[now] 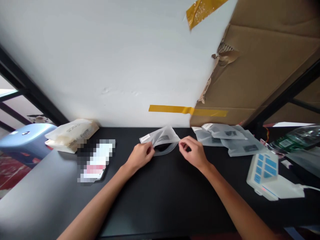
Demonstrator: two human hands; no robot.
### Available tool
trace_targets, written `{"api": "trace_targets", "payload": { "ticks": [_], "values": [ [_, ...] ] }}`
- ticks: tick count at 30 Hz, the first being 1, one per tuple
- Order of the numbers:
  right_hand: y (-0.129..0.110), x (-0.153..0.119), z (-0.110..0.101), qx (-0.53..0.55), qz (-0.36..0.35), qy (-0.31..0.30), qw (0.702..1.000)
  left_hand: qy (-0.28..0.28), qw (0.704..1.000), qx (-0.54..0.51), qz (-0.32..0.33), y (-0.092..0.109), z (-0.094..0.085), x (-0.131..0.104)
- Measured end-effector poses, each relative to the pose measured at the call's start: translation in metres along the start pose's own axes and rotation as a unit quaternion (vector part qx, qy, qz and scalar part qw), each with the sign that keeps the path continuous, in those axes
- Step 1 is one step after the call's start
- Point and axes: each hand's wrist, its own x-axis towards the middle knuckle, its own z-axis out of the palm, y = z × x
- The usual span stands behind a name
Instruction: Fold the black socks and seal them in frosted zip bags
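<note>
A frosted zip bag [163,135] with a small white label lies toward the back of the black table, its near edge gaping. My left hand [140,155] pinches the left end of that opening. At the opposite corner, my right hand [193,152] has thumb and fingertips closed on the bag's edge. Through the frosted film a dark printed patch shows. Several similar frosted bags [225,131] lie overlapping to the right of my right hand.
On the left are a paper bag [72,133], a blurred-out phone [98,160] and a blue stool [27,136] beside the table [160,200]. At right sit a white device with blue keys [263,173], its cable, and a green-labelled plastic bottle [295,140]. White board and cardboard [270,60] stand behind.
</note>
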Motion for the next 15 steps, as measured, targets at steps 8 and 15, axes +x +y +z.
{"api": "trace_targets", "payload": {
  "ticks": [8, 15],
  "values": [
    [0.004, -0.007, 0.022, 0.158, 0.264, -0.114, 0.945, -0.160, 0.958, -0.236, -0.034, 0.053, 0.013, -0.015],
    [0.009, 0.001, 0.026, 0.283, 0.368, -0.125, 0.877, 0.115, 0.992, 0.027, -0.044, 0.006, 0.011, -0.003]
  ]
}}
